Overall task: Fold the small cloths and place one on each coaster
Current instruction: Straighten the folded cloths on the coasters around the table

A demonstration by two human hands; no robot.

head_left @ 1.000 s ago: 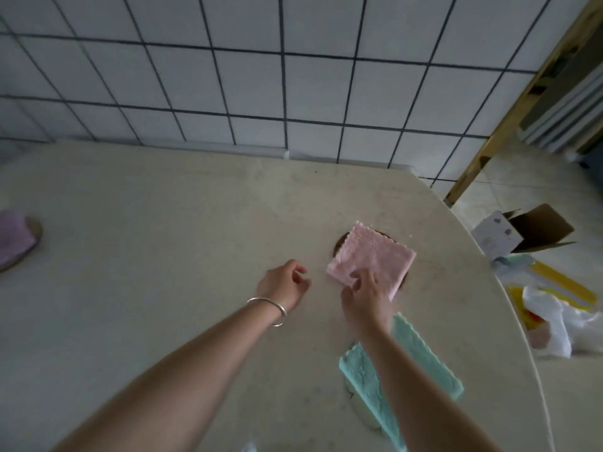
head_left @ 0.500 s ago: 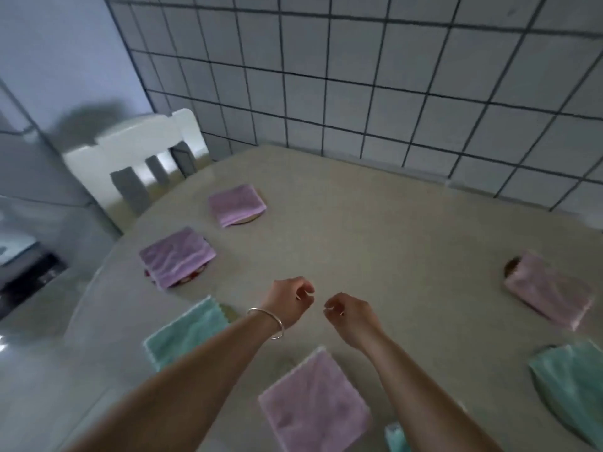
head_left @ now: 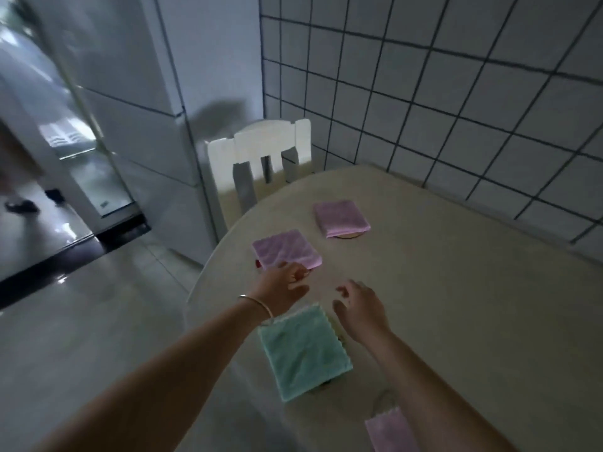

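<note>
Folded cloths lie on coasters along the round table's left side. The far purple cloth (head_left: 341, 217) covers a coaster (head_left: 349, 236) whose edge peeks out. A second purple cloth (head_left: 286, 249) lies nearer. A teal cloth (head_left: 303, 350) sits between my forearms, and a pink-purple cloth (head_left: 390, 432) shows at the bottom edge. My left hand (head_left: 282, 288), a bangle on its wrist, hovers by the second purple cloth's near edge with loosely curled fingers, holding nothing. My right hand (head_left: 360, 309) hangs over bare table with fingers apart, empty.
The beige table (head_left: 473, 305) meets a tiled wall (head_left: 456, 109) at the back right. A white chair (head_left: 261, 164) stands at the table's far left edge. To the left is glossy floor (head_left: 81, 321) and a doorway.
The view has swung left from the pink cloth on the right side to the table's left side. Both hands have left that cloth and now hover empty near the purple and teal cloths.
</note>
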